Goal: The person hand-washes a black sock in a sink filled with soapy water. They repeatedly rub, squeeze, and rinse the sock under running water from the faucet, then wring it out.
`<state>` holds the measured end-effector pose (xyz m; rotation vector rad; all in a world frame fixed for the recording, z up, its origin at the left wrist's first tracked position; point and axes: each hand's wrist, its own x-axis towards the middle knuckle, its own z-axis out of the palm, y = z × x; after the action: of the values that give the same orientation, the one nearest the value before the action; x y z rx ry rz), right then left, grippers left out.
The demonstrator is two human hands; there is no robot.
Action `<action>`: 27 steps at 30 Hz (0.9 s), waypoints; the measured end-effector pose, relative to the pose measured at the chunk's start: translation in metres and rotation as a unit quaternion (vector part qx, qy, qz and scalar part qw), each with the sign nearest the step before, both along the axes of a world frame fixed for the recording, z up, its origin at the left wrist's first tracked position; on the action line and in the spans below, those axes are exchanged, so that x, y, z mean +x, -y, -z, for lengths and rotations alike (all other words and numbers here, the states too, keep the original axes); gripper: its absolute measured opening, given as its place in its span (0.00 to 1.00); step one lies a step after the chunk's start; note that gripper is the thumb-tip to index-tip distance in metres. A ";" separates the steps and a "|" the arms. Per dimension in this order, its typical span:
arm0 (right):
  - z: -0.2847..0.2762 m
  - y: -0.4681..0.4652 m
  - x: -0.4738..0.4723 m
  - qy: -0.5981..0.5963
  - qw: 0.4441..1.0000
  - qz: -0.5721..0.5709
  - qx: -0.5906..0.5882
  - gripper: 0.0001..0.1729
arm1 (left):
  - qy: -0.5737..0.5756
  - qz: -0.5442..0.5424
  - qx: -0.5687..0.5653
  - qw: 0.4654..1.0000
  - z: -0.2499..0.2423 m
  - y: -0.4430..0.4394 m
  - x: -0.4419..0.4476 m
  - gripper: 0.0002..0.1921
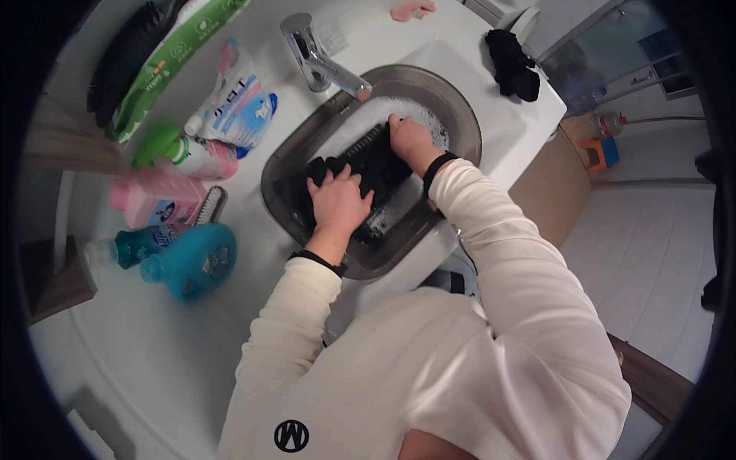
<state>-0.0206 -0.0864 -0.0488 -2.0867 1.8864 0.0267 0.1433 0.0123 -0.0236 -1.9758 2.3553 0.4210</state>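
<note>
A wet black cloth (380, 171) lies in soapy water inside a dark translucent plastic basin (467, 118). My left hand (340, 202) rests on its left part, palm down with the fingers spread. At the upper right end of the cloth, my right hand (409, 138) is curled with the thumb on top, gripping it. Between the hands, a dark ridged strip (364, 141) shows along the cloth's far edge; whether it is a washboard cannot be told. White suds (397, 105) float at the far side. The cloth hides most of the basin's bottom.
A chrome faucet (328, 66) reaches over the basin's far rim. Along the left stand a detergent pouch (244, 112), a pink bottle (167, 198), a scrub brush (211, 206) and a teal bottle (198, 261). Another black cloth (512, 66) lies at the counter's right end.
</note>
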 end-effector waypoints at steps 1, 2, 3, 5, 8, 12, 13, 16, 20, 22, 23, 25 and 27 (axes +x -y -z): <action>-0.003 0.004 0.006 -0.016 0.998 0.049 -0.022 0.16 | 0.018 -0.003 0.002 1.000 0.000 -0.001 0.000 0.22; -0.003 0.001 0.010 -0.001 1.000 -0.025 0.007 0.16 | 0.014 0.000 -0.009 1.000 0.001 -0.001 0.000 0.22; -0.004 0.003 0.015 0.018 0.997 -0.068 -0.013 0.16 | 0.016 0.000 -0.005 1.000 0.002 -0.001 0.000 0.22; -0.002 -0.010 0.022 0.086 0.971 -0.211 0.067 0.21 | 0.005 -0.001 -0.009 1.000 0.005 0.001 0.000 0.22; -0.007 -0.017 0.017 0.097 0.971 -0.204 0.084 0.21 | 0.031 -0.003 0.031 0.999 0.008 0.002 0.000 0.22; -0.018 0.001 0.010 0.000 0.999 0.006 0.049 0.17 | 0.008 0.012 -0.013 1.000 0.005 0.001 0.001 0.22; -0.019 0.011 0.010 -0.024 0.996 0.070 0.045 0.17 | 0.004 0.016 -0.028 0.999 0.004 -0.001 0.002 0.22; -0.023 0.012 0.022 0.029 0.991 -0.114 0.068 0.17 | 0.022 0.015 -0.005 1.000 0.003 0.001 0.002 0.22; -0.022 -0.002 0.028 0.045 0.971 -0.192 0.135 0.20 | 0.003 0.003 -0.004 1.000 0.005 0.002 0.002 0.23; -0.003 0.003 0.020 0.015 0.994 -0.049 0.097 0.17 | 0.010 0.013 -0.004 1.000 0.006 0.002 0.002 0.23; 0.003 0.010 0.013 -0.019 0.998 0.048 0.023 0.16 | -0.001 0.019 -0.028 0.999 0.006 0.001 0.002 0.22; 0.003 0.018 0.013 -0.010 0.999 0.041 0.008 0.15 | -0.001 0.016 -0.016 1.000 0.005 0.000 0.002 0.22; 0.004 0.018 0.019 0.006 0.995 -0.096 0.009 0.15 | 0.003 0.017 -0.018 1.000 0.005 0.000 0.002 0.22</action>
<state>-0.0014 -0.1039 -0.0530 -2.2429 1.6649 0.0759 0.1458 0.0122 -0.0284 -1.9462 2.4065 0.3727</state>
